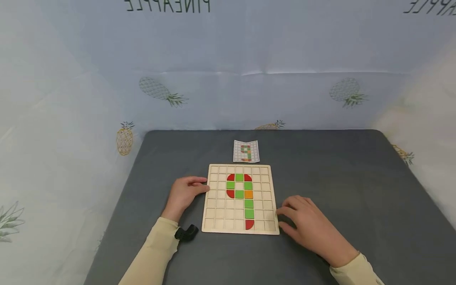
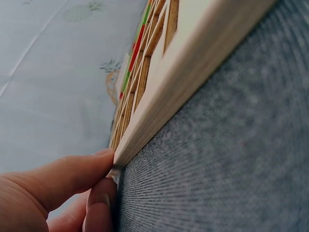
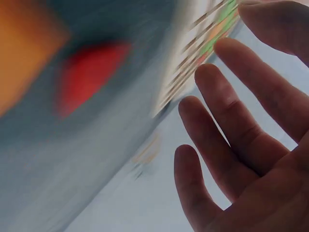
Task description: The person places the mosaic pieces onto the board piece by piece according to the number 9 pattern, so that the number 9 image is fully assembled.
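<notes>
A square wooden grid board lies on the grey table, holding green squares, an orange square and red rounded-corner pieces in a figure-nine shape. At its left edge my left hand pinches the rim; the left wrist view shows the thumb against the edge, fingers tucked beneath. My right hand is by the right edge, fingertips close to it. In the right wrist view its fingers are spread and hold nothing. There, a blurred red piece and orange piece show near the camera.
Just behind the board lies a small paper card printed with a similar coloured grid pattern. The dark grey table reaches a pale pineapple-print cloth at the back and sides. A black strap is on the left wrist.
</notes>
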{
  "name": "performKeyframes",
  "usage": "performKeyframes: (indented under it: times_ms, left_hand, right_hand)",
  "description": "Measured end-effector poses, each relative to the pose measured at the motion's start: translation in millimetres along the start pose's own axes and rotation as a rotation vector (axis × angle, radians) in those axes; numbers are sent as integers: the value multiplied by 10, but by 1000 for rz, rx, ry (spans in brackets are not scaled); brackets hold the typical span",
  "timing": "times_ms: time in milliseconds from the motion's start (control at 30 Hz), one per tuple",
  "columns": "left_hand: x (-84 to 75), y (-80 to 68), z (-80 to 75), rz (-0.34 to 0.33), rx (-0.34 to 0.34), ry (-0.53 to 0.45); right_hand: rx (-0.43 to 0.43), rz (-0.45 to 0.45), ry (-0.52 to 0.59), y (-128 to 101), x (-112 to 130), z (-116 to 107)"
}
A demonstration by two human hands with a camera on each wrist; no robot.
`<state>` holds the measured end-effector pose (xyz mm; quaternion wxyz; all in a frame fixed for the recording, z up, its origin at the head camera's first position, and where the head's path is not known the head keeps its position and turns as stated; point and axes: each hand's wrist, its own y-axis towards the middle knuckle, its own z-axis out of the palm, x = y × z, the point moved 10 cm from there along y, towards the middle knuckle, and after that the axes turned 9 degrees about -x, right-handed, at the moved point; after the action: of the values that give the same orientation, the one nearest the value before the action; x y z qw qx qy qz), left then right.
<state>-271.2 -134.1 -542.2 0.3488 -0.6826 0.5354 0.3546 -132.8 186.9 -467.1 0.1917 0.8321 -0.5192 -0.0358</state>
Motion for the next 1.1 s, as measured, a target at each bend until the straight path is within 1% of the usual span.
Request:
performKeyframes:
  times_ms: [100, 200, 300, 400, 500, 600, 667, 800, 900, 1100]
  left_hand:
    - [29, -2, 13, -8, 20, 12]
    - [84, -30, -93, -33, 29, 28]
    - [103, -41, -141, -48, 37, 29]
    - [102, -33, -147, -55, 31, 29]
    - [88, -19, -97, -48, 26, 30]
    - [41, -12, 7, -28, 32, 21]
    - [43, -14, 15, -26, 28, 8]
    - [40, -10, 20, -33, 17, -4]
    - [41, -7, -12, -41, 2, -7]
    - [24, -8, -17, -28, -9, -16]
  right_hand:
    - [-40, 57, -45, -290, -243, -129]
    - [-83, 69, -46, -485, -344, -211]
    - [-96, 94, -47, -628, -419, -238]
    - [-83, 127, -40, -710, -478, -217]
    - [-67, 144, -39, -752, -516, -186]
    - [-79, 125, -39, -795, -532, -187]
    - [-94, 88, -29, -771, -518, -180]
    - [-100, 58, -11, -741, -523, -170]
    - [-76, 64, -9, -696, -534, -153]
    - [-28, 107, -36, -619, -539, -143]
